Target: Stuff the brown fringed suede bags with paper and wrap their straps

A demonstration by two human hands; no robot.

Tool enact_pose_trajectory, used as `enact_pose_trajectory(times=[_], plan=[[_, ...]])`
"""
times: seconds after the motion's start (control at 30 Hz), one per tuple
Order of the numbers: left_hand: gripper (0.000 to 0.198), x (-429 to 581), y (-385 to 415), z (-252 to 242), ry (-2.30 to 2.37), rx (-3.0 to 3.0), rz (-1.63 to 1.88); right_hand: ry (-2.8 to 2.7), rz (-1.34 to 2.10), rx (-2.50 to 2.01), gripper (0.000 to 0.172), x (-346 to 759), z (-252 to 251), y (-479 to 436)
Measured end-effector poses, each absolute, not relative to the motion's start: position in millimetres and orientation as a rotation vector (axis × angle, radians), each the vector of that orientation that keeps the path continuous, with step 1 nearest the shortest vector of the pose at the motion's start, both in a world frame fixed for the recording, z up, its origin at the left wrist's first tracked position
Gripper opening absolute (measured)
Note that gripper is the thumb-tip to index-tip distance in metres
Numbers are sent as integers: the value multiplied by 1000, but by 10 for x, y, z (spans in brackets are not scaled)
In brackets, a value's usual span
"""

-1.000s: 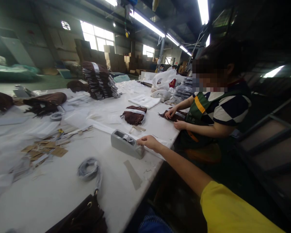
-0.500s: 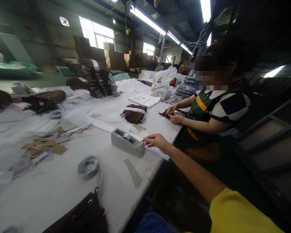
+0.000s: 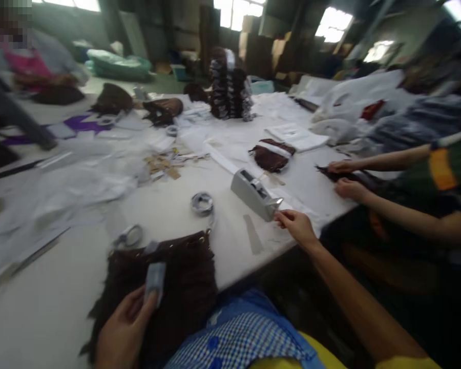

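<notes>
My right hand (image 3: 296, 225) reaches out to the cutter end of a grey tape dispenser (image 3: 254, 193) on the white table (image 3: 169, 210); its fingers are pinched together at a strip of tape I can barely make out. Near the front edge my left hand (image 3: 123, 329) rests on a dark brown fringed bag (image 3: 176, 282) and grips a small grey tag (image 3: 154, 279) between thumb and fingers. The picture is blurred by motion.
A person on the right works with both hands (image 3: 343, 177) on a brown piece. Grey strap rolls (image 3: 202, 203), paper tags (image 3: 161, 165), a folded brown bag (image 3: 271, 155), a tall stack of bags (image 3: 230, 87) and white plastic sheets (image 3: 72, 184) lie on the table.
The view has swung left and down, bringing my left hand and the brown bag into sight. My right hand has drawn back from the dispenser's cutter toward the table edge.
</notes>
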State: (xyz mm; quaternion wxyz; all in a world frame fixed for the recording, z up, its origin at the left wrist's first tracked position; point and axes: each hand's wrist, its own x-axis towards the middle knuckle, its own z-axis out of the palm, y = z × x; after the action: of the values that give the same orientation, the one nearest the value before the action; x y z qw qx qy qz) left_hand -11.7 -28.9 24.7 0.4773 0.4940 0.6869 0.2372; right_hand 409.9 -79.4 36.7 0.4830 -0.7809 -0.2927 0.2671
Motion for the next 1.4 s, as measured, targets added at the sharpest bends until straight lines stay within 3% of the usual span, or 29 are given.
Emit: enact_pose_trajectory(times=[0.1, 0.27, 0.43, 0.57, 0.73, 0.97, 1.4], plan=[[52, -122, -304, 143, 1462, 904, 821, -947, 807, -1823, 37, 3515, 409, -743], [49, -91, -325, 137, 1348, 881, 927, -1265, 1266, -1431, 32, 2271, 560, -573], [44, -99, -358, 151, 1261, 927, 980, -1453, 1303, -1221, 24, 1572, 495, -330], [43, -124, -358, 119, 1201, 922, 1009, -1502, 1187, -1295, 20, 1441, 416, -234], [41, -144, -372, 109, 1182, 921, 1031, -1501, 1235, -1351, 44, 1429, 470, -213], [40, -164, -377, 87, 1158, 924, 1027, -1569, 1243, -1462, 52, 1445, 514, -204], [44, -218, -371, 148, 1154, 835, 958, -1571, 1336, -1285, 40, 1594, 232, -199]])
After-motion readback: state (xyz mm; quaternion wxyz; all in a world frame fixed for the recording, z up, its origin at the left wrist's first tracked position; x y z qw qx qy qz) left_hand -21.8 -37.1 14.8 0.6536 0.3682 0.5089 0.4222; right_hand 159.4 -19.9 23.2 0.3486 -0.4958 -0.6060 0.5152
